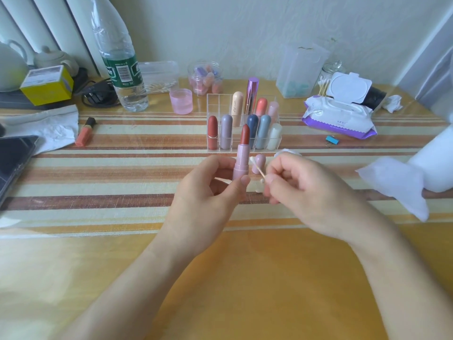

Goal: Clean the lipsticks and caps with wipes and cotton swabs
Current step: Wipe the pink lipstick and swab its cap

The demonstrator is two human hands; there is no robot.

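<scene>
One uncapped lipstick (241,153), pink-cased with its red-brown bullet wound up, stands upright above the striped table (122,173), pinched at the base by the curled fingers of the left hand (210,182). The right hand (301,190) pinches a cotton swab (256,168), its tip just beside the case's collar. Done well, the swab should probably trace that rim lightly, sparing the bullet. A pink cap (259,163) stands just behind. Farther back, a clear organizer (217,99) holds several capped lipsticks; an opened wipes pack (340,119) lies at right, with a glass jar (328,79) of swabs behind it.
</scene>
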